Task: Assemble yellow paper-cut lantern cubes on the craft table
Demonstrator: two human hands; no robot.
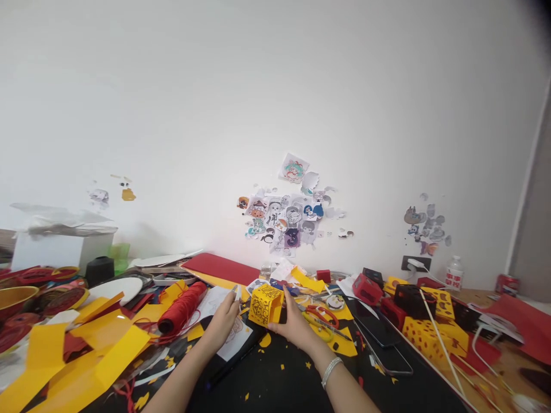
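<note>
My right hand (295, 327), with a silvery bracelet on its wrist, grips a small yellow paper box (262, 307) by its right side. Black line patterns cover the box's front, and cut-outs show in its right face. Just left of the box, my left hand (224, 318) is closed around a slim, pale object (237, 293); its kind is hard to make out. Under and beside the left hand lies a white sheet with line drawings (235, 341). Both hands are above a black mat (258, 387).
Folded yellow paper (86, 355) and a red cord spool (183, 307) crowd the left. Red-handled scissors (322, 315), a dark phone (374, 321) and several red, black and yellow boxes (424, 335) lie rightward. Stickers (293, 215) cover part of the wall behind.
</note>
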